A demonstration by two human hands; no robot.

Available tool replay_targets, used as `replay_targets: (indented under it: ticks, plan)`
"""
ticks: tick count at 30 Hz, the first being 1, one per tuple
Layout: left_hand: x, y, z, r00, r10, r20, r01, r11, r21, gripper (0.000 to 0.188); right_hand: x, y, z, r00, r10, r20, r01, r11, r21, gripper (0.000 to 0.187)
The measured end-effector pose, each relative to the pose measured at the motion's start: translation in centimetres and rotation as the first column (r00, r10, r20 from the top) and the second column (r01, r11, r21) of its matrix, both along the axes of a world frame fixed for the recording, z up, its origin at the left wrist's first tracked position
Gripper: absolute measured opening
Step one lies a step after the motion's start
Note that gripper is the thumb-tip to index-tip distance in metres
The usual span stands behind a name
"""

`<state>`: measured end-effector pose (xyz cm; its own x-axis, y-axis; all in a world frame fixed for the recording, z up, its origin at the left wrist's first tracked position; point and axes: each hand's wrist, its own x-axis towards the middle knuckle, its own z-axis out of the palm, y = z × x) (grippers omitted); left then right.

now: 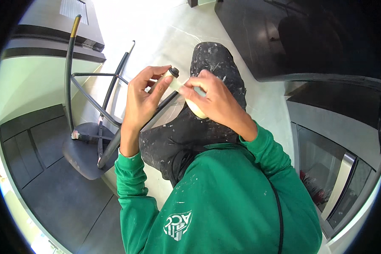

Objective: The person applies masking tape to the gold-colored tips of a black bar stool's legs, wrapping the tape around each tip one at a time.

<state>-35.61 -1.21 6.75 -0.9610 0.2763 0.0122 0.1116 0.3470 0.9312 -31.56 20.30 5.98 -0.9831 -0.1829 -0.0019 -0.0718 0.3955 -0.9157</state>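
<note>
My left hand is closed, thumb and fingers around a cylinder end with a black tip and a pale wrapping. Whether it is a leg of the chair I cannot tell, as my hand hides its lower part. From it a whitish strip of tape stretches to my right hand, whose thumb and forefinger pinch it. Under that palm shows a cream roll of tape, partly covered. A black chair lies upended on my left, its legs pointing away; one leg tip is gold.
Dark cabinets run along the left. A dark glossy table or counter fills the far right. Nearer on the right stands a glass-fronted unit with a pale metal handle. My paint-spotted black trousers are above the light floor.
</note>
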Motion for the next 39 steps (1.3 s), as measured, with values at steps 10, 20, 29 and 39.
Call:
replay_targets:
  ticks: [10,20,29,39]
  plan:
    - [0.0,-0.1,0.7,0.997,-0.002,-0.072,-0.001,0.999,-0.041,0.025,0.5,-1.4,3.2,0.978,-0.029,-0.207,0.039,0.998,0.048,0.025]
    - [0.1,0.2,0.7,0.999,0.009,-0.036,-0.011,0.999,-0.041,0.023,0.1,0.1,0.2,0.996,-0.033,-0.084,0.035,0.999,0.023,0.027]
    - [0.0,0.4,-0.2,0.998,0.022,-0.056,-0.024,0.999,-0.040,0.026,-0.4,0.3,-1.3,0.999,-0.029,-0.024,0.028,0.999,-0.038,0.028]
    - [0.1,0.8,0.4,0.996,0.018,-0.087,-0.027,0.993,-0.111,0.030,-1.3,0.3,-2.5,0.994,-0.020,-0.111,0.022,1.000,0.013,0.029]
